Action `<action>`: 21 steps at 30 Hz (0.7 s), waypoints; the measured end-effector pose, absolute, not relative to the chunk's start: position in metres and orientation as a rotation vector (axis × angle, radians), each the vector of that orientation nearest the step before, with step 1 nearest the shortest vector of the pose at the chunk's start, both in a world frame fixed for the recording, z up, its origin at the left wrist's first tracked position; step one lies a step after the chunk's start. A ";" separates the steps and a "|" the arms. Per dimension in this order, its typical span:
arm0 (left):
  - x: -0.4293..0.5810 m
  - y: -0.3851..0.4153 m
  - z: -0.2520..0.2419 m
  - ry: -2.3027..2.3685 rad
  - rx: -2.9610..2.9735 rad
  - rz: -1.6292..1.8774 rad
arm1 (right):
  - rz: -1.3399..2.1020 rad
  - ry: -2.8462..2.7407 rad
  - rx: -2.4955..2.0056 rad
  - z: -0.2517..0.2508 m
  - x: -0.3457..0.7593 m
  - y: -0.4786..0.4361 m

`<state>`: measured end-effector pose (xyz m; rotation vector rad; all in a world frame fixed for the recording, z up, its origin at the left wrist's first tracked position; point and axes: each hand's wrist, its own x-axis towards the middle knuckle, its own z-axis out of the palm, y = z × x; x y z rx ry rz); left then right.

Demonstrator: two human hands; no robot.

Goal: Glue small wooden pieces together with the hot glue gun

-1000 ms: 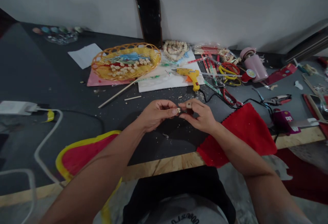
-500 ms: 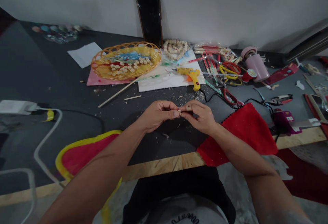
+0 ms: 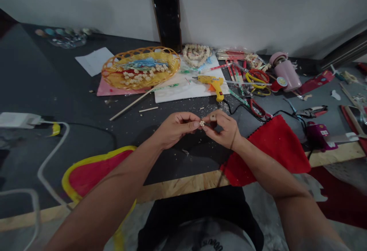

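Between the fingertips of both hands sits a small cream-coloured cluster of beads (image 3: pixel 202 123), carved or strung; its exact make is too small to tell. My left hand (image 3: pixel 179 128) pinches it from the left with thumb and forefinger. From the right, my right hand (image 3: pixel 225 130) grips it the same way, the other fingers curled. A small tan patch shows on a right-hand finger. Both hands hover over the dark table (image 3: pixel 172 163) near its front edge. Beyond them lies a yellow glue gun (image 3: pixel 215 85), its nozzle pointing left. A red cloth (image 3: pixel 282 147) lies under my right forearm.
A woven basket (image 3: pixel 107 75) holds similar cream bits and blue strands. Behind it a phone (image 3: pixel 168 19) leans on the wall. To the right are scissors (image 3: pixel 257 108), a pink bottle (image 3: pixel 289 75) and pliers (image 3: pixel 312 111). A white cable (image 3: pixel 47 159) runs along the left.
The bead cluster has turned slightly and shows more between the fingertips. My right-hand fingers have shifted a little; my left hand has hardly moved.
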<state>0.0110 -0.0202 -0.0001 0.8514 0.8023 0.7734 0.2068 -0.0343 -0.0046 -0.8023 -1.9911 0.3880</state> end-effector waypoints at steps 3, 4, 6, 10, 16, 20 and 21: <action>0.011 -0.020 0.001 0.806 0.855 0.755 | 0.364 -2.009 -0.786 -0.005 0.207 -0.034; 0.011 -0.020 0.002 0.806 0.856 0.751 | 0.356 -2.015 -0.786 -0.005 0.208 -0.034; 0.011 -0.020 0.003 0.810 0.852 0.751 | 0.343 -2.024 -0.780 -0.005 0.208 -0.034; 0.011 -0.020 0.004 0.813 0.852 0.740 | 0.360 -2.037 -0.808 -0.004 0.208 -0.034; 0.011 -0.019 0.003 0.813 0.843 0.776 | 0.356 -1.995 -0.826 -0.001 0.209 -0.035; 0.011 -0.018 0.001 0.822 0.782 0.838 | 0.354 -1.961 -0.810 0.000 0.209 -0.035; 0.011 -0.018 0.000 0.808 0.793 0.826 | 0.359 -1.963 -0.809 -0.001 0.209 -0.035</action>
